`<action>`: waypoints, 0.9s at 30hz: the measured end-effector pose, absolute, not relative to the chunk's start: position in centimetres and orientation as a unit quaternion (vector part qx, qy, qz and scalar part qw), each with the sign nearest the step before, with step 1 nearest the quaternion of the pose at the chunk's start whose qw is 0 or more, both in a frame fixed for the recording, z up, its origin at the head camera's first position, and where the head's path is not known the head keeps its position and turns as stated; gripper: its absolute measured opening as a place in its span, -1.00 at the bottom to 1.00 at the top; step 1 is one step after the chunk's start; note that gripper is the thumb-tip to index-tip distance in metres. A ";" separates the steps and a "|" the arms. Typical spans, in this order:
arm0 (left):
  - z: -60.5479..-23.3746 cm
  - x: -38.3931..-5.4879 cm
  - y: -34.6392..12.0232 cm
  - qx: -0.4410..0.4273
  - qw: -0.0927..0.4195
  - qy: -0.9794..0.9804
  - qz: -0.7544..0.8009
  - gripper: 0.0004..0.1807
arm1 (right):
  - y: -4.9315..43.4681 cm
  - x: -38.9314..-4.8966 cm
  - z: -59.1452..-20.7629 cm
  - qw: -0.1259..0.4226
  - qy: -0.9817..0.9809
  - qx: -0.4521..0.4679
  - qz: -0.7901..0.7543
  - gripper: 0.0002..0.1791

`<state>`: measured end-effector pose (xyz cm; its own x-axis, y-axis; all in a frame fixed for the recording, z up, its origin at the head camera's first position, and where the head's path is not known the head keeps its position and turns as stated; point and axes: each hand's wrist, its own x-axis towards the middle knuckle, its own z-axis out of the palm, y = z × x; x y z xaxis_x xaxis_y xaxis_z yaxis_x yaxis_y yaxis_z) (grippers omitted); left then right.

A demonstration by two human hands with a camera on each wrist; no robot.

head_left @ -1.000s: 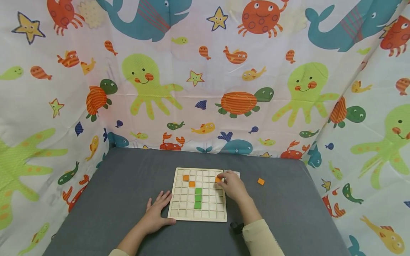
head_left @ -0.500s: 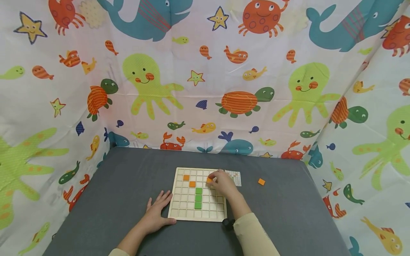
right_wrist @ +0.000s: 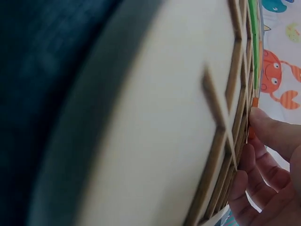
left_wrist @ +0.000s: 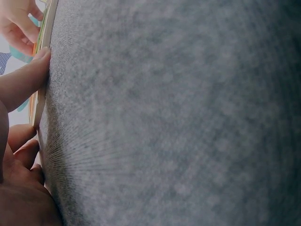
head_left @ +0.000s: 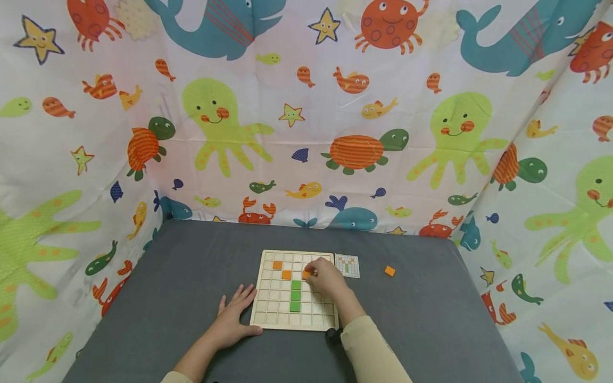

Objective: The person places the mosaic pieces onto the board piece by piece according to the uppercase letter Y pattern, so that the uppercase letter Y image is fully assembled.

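Note:
A wooden grid board (head_left: 306,328) lies on the grey tabletop. My right hand (head_left: 328,277) pinches an orange square tile (head_left: 306,274) at the upper middle of the grid, right of the top green tile. In the right wrist view the thumb and fingers hold this orange tile (right_wrist: 251,133) against the grid. My left hand (head_left: 230,325) rests with fingers spread, its fingertips at the board's left edge and the thumb by the lower left corner. A column of 3 green tiles (head_left: 295,295) sits in the middle. Upper left of it, two orange tiles (head_left: 286,274) lie diagonally in cells.
Beside the board's upper right edge lies a small printed card (head_left: 347,265) with a coloured grid pattern. Farther right, one loose orange tile (head_left: 390,271) is on the grey cloth (head_left: 421,308). A curtain (head_left: 311,149) with sea animals encloses the back and sides.
My right hand has carried the orange tile leftward and slightly nearer across the board, from its upper right side to the middle. The printed card has come into full view. My left hand stays put.

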<state>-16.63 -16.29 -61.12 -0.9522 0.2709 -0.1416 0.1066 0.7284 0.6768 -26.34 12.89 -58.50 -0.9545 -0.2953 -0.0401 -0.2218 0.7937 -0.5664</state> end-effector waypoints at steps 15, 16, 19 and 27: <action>-61.1 -16.5 -16.3 0.101 0.115 0.924 0.349 0.16 | 12.7 -26.3 -58.1 0.072 0.949 -0.128 -0.279 -0.77; -61.1 -16.5 -16.3 0.101 0.114 0.925 0.349 0.17 | 12.7 -26.3 -58.0 0.073 0.949 -0.127 -0.279 -0.76; -61.1 -16.5 -16.4 0.103 0.115 0.924 0.349 0.17 | 13.0 -26.1 -57.7 0.071 0.945 -0.126 -0.294 -0.73; -61.3 -16.5 -16.3 0.100 0.118 0.925 0.348 0.17 | 14.5 -25.6 -57.0 0.064 0.935 -0.113 -0.330 -0.72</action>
<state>-16.53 -16.30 -61.25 -0.9522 0.2667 -0.1486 0.1025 0.7377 0.6672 -25.62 14.49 -56.96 -0.9663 -0.2536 -0.0445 -0.1696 0.7571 -0.6309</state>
